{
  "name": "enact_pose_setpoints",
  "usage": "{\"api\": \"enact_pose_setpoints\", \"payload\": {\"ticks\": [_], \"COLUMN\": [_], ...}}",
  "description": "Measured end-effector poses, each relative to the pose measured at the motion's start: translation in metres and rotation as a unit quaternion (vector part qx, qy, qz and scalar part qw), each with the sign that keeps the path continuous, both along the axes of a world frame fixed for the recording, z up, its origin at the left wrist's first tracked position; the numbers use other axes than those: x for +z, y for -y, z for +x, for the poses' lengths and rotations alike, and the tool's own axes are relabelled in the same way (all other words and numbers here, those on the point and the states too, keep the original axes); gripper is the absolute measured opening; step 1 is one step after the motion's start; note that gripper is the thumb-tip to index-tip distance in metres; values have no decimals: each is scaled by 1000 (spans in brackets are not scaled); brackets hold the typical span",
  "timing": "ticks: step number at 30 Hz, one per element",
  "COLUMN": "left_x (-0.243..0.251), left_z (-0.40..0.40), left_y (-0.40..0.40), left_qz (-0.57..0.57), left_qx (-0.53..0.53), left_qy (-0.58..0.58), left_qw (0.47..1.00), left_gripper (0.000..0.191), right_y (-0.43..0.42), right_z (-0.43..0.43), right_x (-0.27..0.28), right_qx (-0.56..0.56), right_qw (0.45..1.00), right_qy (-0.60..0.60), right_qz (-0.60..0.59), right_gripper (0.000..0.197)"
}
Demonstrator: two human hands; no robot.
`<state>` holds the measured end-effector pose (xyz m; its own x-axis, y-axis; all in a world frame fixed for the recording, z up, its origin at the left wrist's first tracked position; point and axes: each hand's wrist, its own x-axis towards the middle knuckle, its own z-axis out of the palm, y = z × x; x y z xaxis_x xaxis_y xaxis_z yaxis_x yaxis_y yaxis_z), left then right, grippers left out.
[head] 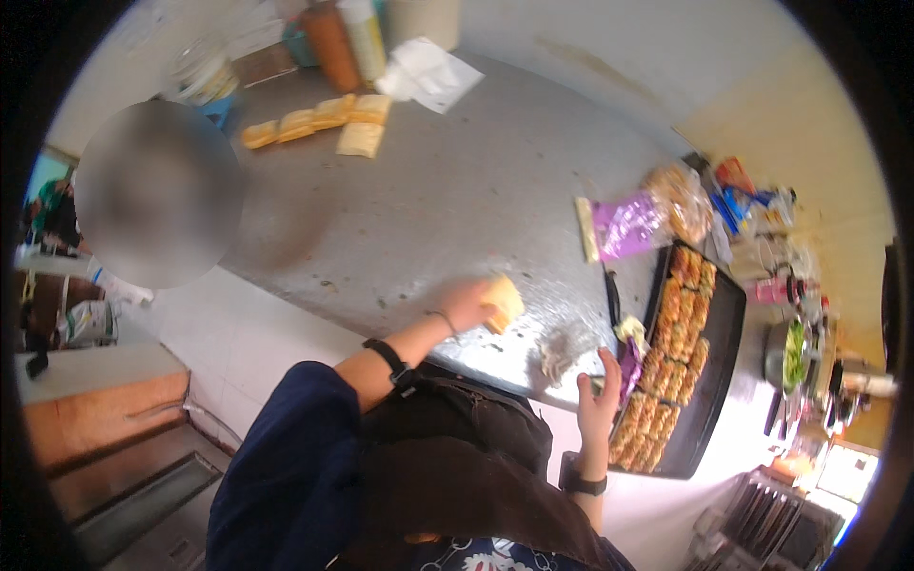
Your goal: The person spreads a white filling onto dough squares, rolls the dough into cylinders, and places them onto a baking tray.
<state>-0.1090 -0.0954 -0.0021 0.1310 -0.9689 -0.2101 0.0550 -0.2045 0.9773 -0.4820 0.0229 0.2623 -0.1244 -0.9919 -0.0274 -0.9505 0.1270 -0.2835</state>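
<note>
My left hand (468, 305) holds a piece of bread (505, 303) over the steel worktop (428, 214). My right hand (601, 400) is raised at the worktop's near edge, fingers apart, holding nothing that I can see. Beside it lie a crumpled purple wrapper (631, 367) with pale stuff at its end and a crumpled clear plastic piece (564, 353). A black handle (612, 296) lies above them. To the right, a black baking tray (717, 400) bears rows of browned, topped bread pieces (675, 321). Several plain bread pieces (314, 123) lie in a row at the far left.
A purple and clear bread bag (628, 225) lies at the right, near the tray. White paper (432, 75) and containers (335, 50) stand or lie at the back. A metal bowl of greens (789, 357) is beyond the tray. A blurred patch hides part of the left side.
</note>
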Motion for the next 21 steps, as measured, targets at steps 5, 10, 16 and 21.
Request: {"api": "enact_pose_setpoints", "payload": {"ticks": [5,10,16,21], "left_x": [-9,-3,3,6], "left_z": [17,12,15,16], "left_y": [-10,-41,-61,-69], "left_qz": [32,65,107,134], "left_qx": [-26,-32,-26,-13], "left_qy": [-19,-44,-70,-88], "left_qw": [999,996,992,987], "left_gripper": [57,57,57,57], "right_y": [22,44,88,84], "right_z": [15,35,72,59], "right_x": [-10,-30,-41,-58], "right_qx": [16,50,99,145], "right_qw": [997,990,972,950], "right_qy": [63,120,195,259], "right_qz": [30,55,85,100], "right_gripper": [67,61,55,49]}}
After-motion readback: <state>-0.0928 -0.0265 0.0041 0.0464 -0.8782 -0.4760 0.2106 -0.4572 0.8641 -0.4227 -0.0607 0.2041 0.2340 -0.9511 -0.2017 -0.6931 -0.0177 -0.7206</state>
